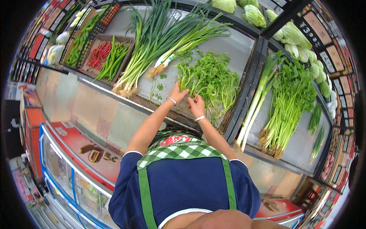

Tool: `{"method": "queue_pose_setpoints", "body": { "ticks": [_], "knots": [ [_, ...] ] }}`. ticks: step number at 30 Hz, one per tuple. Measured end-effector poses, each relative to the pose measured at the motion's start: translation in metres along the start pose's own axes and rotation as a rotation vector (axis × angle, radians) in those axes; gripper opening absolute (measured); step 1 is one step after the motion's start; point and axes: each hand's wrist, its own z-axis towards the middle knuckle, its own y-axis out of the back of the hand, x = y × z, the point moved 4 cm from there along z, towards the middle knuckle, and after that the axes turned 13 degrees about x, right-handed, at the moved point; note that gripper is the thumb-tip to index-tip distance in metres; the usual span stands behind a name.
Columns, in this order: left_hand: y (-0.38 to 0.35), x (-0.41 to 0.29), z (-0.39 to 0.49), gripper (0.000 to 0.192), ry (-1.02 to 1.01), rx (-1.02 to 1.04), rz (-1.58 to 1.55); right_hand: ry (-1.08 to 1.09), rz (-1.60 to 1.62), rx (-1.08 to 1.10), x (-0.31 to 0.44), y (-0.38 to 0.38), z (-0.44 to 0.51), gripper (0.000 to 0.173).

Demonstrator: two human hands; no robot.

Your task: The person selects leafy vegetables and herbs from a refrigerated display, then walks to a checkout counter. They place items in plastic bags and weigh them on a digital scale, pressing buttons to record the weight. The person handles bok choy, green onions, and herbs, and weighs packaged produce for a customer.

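Loose cilantro [213, 73] lies spread over a metal display tray [243, 43] in front of me. My left hand [177, 93] is closed around the stems of a small cilantro bunch at the near left of the pile. Close beside it on the right, my right hand [196, 105] has its fingers at the lower stems; whether they grip any is not clear. A few loose sprigs [157, 87] lie left of my hands. Scallions [134, 65] with roots lie further left, next to leeks [160, 67] bound with green bands.
A box of red chilies [98, 55] and green peppers [113, 61] stands left. Beyond a black divider [246, 86] on the right lie large leeks [253, 111] and rooted celery [286, 114]. Cabbages [254, 15] line the back. A red-topped freezer [88, 148] stands behind me at left.
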Motion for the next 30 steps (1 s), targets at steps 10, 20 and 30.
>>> {"method": "queue_pose_setpoints", "body": {
  "ticks": [10,20,30],
  "knots": [
    [-0.010,-0.011,-0.019,0.058,-0.124,0.019,0.196,0.374,-0.286,-0.045,0.083,-0.004,-0.075,0.031],
    [0.117,-0.006,-0.134,0.020,-0.332,-0.388,0.441,0.179,-0.724,0.059,0.036,-0.121,-0.004,0.028],
    [0.269,0.191,-0.305,0.011,0.100,-0.373,-0.016,-0.531,-1.384,-0.017,0.015,-0.198,0.057,0.069]
  ]
}}
